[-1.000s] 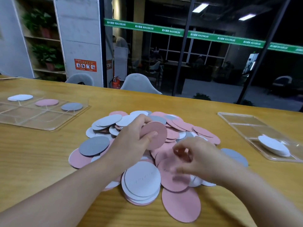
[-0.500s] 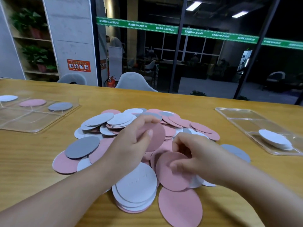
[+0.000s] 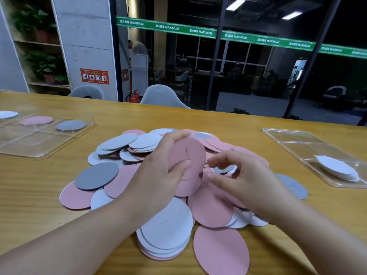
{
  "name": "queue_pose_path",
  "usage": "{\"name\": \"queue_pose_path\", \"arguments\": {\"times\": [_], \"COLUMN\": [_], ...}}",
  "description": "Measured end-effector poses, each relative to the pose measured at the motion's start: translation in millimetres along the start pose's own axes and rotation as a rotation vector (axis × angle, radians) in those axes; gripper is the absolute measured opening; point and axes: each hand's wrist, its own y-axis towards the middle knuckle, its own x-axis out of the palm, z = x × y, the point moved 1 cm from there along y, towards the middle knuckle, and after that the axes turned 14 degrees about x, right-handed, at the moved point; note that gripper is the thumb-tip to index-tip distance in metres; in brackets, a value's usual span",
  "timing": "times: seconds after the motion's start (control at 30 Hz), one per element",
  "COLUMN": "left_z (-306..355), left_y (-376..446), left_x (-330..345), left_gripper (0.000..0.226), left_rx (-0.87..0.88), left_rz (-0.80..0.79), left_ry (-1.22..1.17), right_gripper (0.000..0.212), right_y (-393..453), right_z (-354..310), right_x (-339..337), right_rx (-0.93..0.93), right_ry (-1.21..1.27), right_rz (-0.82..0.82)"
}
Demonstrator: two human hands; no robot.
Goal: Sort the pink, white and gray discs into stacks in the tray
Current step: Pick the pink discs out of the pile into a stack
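Head view: right hand (image 3: 248, 181) just released its pink disc, grip now open; left hand (image 3: 158, 175) grips the grown pink stack (image 3: 187, 157), gathering continues.

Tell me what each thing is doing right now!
Left hand: holds pink discs upright above the pile.
Right hand: fingers loosely curled, holds nothing, just beside those discs.
Pile of discs: mixed colors, unsorted on the table.
Left tray: one white, one pink, one gray spot started.
Right tray: a white stack in it.
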Motion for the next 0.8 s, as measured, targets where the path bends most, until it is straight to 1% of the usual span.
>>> {"name": "queue_pose_path", "arguments": {"times": [0.03, 0.1, 0.13, 0.2, 0.3, 0.37, 0.47, 0.57, 0.67, 0.8], "left_z": [2, 4, 4, 3, 2, 3, 1, 1, 1, 3], "left_y": [0, 1, 1, 1, 1, 0, -1, -2, -2, -2], "left_x": [-1, -3, -4, -5, -4, -2, -1, -1, -1, 0], "left_gripper": [0.054, 0.056, 0.056, 0.056, 0.055, 0.055, 0.056, 0.048, 0.046, 0.042], "left_rx": [0.033, 0.116, 0.157, 0.212, 0.217, 0.228, 0.191, 0.188, 0.19, 0.158], "left_rz": [0.0, 0.0, 0.003, -0.005, -0.086, -0.156, -0.229, -0.253, -0.239, -0.204], "left_ry": [0.037, 0.112, 0.153, 0.209, 0.193, 0.186, 0.194, 0.214, 0.221, 0.091], "right_gripper": [0.022, 0.041, 0.049, 0.052, 0.041, 0.036, 0.031, 0.023, 0.023, 0.02], "right_y": [-1, -4, -6, -8, -9, -11, -12, -8, -5, -2], "right_z": [-1, -4, -5, -7, -7, -9, -9, -9, -9, -6], "right_x": [-1, -1, -1, -2, -4, -4, -4, -5, -5, -2], "right_rx": [-0.013, -0.042, -0.037, -0.033, -0.038, 0.013, 0.069, 0.054, 0.018, 0.021], "right_ry": [-0.123, -0.36, -0.427, -0.464, -0.446, -0.418, -0.403, -0.373, -0.31, -0.036], "right_rz": [-0.054, -0.18, -0.232, -0.272, -0.26, -0.276, -0.278, -0.245, -0.177, -0.038]}}
